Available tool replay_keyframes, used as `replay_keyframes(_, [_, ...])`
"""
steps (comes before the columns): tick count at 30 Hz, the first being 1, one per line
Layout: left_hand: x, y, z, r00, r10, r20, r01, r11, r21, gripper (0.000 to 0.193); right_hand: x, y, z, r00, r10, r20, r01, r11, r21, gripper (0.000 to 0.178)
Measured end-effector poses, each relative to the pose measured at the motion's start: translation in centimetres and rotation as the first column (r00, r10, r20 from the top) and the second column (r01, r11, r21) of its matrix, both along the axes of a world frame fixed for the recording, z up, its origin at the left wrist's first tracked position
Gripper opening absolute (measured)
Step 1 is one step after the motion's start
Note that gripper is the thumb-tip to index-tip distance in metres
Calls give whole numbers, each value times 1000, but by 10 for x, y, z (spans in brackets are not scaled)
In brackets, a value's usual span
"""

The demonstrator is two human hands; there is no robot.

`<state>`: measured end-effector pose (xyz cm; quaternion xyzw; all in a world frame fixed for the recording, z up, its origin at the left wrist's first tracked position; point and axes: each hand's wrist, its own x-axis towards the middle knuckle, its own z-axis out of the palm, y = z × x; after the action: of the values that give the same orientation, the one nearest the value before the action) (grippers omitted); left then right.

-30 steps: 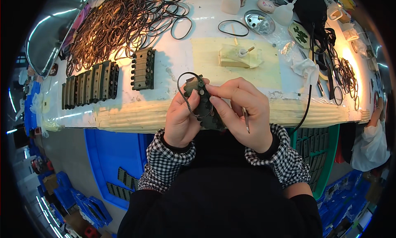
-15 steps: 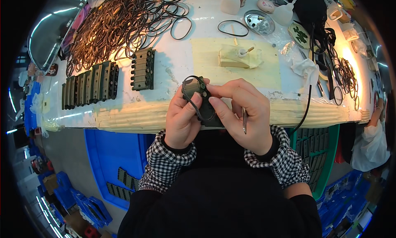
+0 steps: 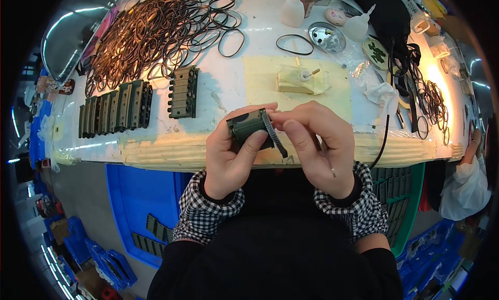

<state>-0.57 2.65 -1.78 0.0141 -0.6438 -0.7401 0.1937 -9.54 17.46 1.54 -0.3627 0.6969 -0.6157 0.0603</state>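
Observation:
My left hand [image 3: 227, 157] grips a dark green plastic toy-vehicle chassis [image 3: 247, 124], turned on its side above the table's near edge. A black toothed rubber track [image 3: 274, 134] runs along the chassis's right side, and its lower end sticks out past the body. My right hand [image 3: 325, 144] is closed, with thumb and forefinger pinched at the upper part of the track. Tucked in that same hand is a slim metal tool [image 3: 333, 172], mostly hidden by the fingers; only its tip shows below.
Several green chassis [image 3: 117, 108] stand in a row at left, another [image 3: 183, 92] beside them. Behind lies a heap of rubber loops [image 3: 150, 37]. A taped block [image 3: 296, 81], metal dish [image 3: 327, 37] and bottles stand beyond. A blue tray [image 3: 140, 188] and green tray [image 3: 416, 196] sit below.
The chassis has turned in my left hand, so its smooth face now shows. The track has gone from a loose loop across it to lying along its right side. My right hand shifted slightly right.

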Motion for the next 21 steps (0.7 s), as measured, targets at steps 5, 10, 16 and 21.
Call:
replay_keyframes(5, [-7,0,2,983,142,-115,-178,882,-436,27,3,0,-1,962,79,261,-44,989,-139,20])
replay_keyframes(10, [-14,1,2,951,113,-288,-281,705,-651,33,1,4,1,933,118,340,-111,993,-42,18])
replay_keyframes(16, [-8,5,1,976,148,-162,-212,825,-524,30,11,-1,10,980,74,183,-83,996,45,16])
replay_keyframes(21, [-5,8,-6,986,119,-117,-141,968,-207,21,10,1,6,937,91,338,-110,993,39,17])
